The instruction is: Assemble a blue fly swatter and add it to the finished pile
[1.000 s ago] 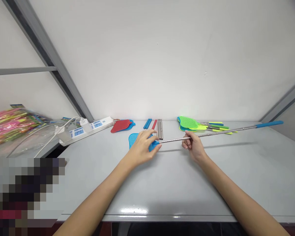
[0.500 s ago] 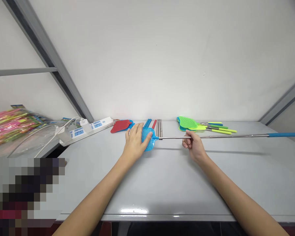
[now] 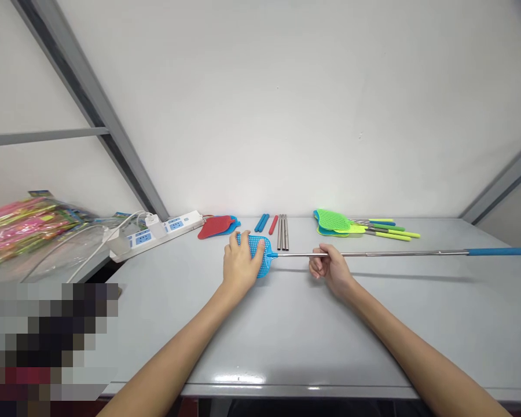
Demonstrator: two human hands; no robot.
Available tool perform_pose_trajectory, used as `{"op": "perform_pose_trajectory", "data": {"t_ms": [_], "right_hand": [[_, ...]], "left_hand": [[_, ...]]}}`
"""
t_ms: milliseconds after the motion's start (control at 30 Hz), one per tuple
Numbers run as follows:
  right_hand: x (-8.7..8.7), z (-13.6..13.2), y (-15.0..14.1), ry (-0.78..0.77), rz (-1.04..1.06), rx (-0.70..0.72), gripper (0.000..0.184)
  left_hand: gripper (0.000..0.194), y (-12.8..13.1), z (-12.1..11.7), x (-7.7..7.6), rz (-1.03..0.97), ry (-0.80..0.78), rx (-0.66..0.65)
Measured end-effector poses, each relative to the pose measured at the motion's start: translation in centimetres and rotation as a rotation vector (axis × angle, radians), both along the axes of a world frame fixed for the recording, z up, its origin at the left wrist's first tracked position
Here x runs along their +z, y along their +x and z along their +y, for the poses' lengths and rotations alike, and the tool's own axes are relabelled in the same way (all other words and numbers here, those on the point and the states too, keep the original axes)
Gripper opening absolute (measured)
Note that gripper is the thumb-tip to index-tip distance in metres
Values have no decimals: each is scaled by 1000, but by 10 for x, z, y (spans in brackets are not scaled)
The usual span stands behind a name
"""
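Note:
A blue fly swatter (image 3: 267, 260) lies across my view, its telescopic metal rod drawn out long to a blue grip (image 3: 499, 252) at the right. My left hand (image 3: 242, 260) is closed over the perforated swatter head, thumb along its near side. With curled fingers, my right hand (image 3: 331, 269) pinches the thin rod a short way right of the head. The rod's shadow falls on the grey table below it. Behind the swatter are several metal rods (image 3: 283, 231), a red grip (image 3: 273, 225) and blue grips (image 3: 262, 223).
Red and blue swatter heads (image 3: 217, 226) lie at the back left, near a white power strip (image 3: 160, 234) with cables. A stack of green, yellow and blue swatters (image 3: 334, 222) rests by the back wall. Plastic-wrapped packs (image 3: 26, 229) lie at far left.
My right hand has shifted a little left along the rod, closer to the swatter head. My left hand stays on the head. The whole view has moved slightly.

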State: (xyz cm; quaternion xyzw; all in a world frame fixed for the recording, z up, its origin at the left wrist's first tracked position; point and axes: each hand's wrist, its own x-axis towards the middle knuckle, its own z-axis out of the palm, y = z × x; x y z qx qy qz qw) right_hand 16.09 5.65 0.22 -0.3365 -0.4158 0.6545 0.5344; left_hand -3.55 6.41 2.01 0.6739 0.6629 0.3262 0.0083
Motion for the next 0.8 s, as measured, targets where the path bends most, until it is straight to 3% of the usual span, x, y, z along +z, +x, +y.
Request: {"op": "perform_pose_trajectory", "data": {"t_ms": [167, 567, 667, 800], "right_hand": [[-2, -4, -1, -145, -64, 233, 50], [5, -2, 3, -90, -164, 161, 51], [7, 0, 5, -83, -129, 75, 49], [6, 5, 10, -98, -45, -123, 43]], "left_hand": [[47, 3, -2, 1, -3, -34, 129], [45, 5, -1, -6, -167, -100, 68], [44, 3, 4, -6, -343, -92, -2], [50, -5, 13, 2, -813, -245, -48]]}}
